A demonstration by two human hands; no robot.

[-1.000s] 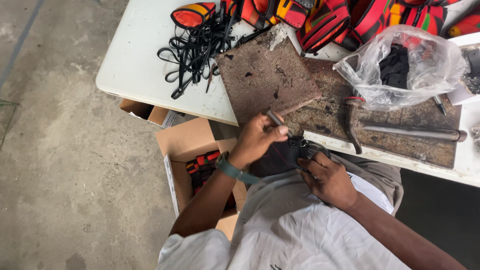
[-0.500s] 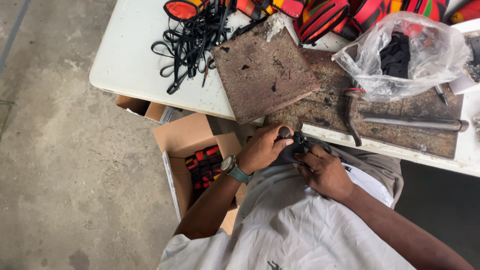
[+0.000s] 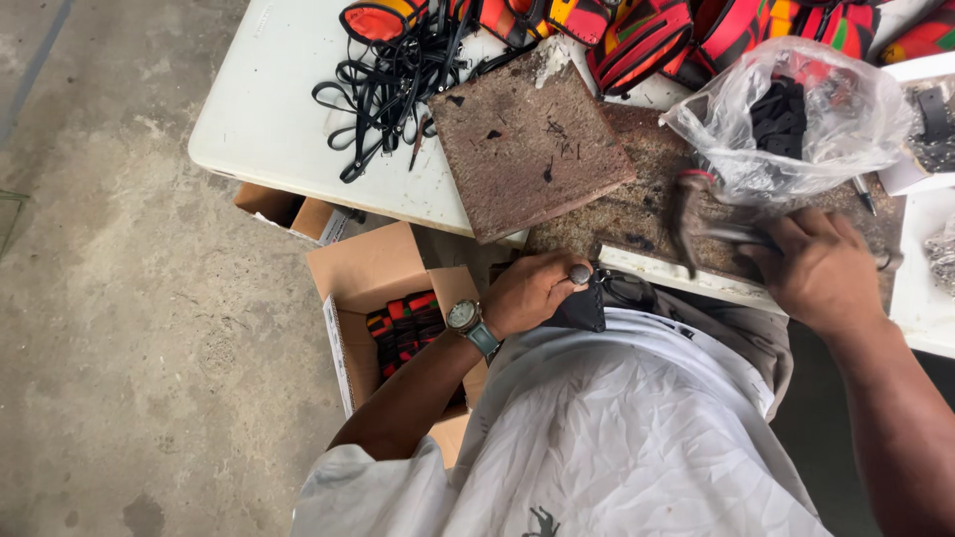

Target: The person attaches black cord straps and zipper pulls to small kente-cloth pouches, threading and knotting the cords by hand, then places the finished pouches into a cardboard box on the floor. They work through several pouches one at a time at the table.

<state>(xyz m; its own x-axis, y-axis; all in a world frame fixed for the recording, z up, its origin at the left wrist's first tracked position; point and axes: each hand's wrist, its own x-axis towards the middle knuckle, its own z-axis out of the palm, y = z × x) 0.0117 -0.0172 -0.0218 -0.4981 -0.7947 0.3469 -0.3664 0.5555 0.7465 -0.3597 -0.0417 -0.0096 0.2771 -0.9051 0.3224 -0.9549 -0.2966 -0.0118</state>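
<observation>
My left hand (image 3: 532, 293) is at the table's near edge, closed on a black flat piece (image 3: 585, 310) that rests against my lap. A small round metal end (image 3: 580, 273) shows between its fingers. My right hand (image 3: 821, 268) has reached to the right and curls over the handle of a hammer (image 3: 731, 237). The hammer's head (image 3: 686, 214) lies on the long worn brown board (image 3: 637, 199). A square brown board (image 3: 527, 139) lies tilted on top of that board, to the left.
A clear plastic bag (image 3: 796, 119) of black pieces sits behind the hammer. Black straps (image 3: 398, 70) and red-orange-green pouches (image 3: 647, 35) lie on the white table (image 3: 269, 109). An open cardboard box (image 3: 373, 283) with coloured items stands on the concrete floor.
My right hand left the black piece at my lap and moved right to the hammer handle. My left hand stays on the black piece. The view has moved closer.
</observation>
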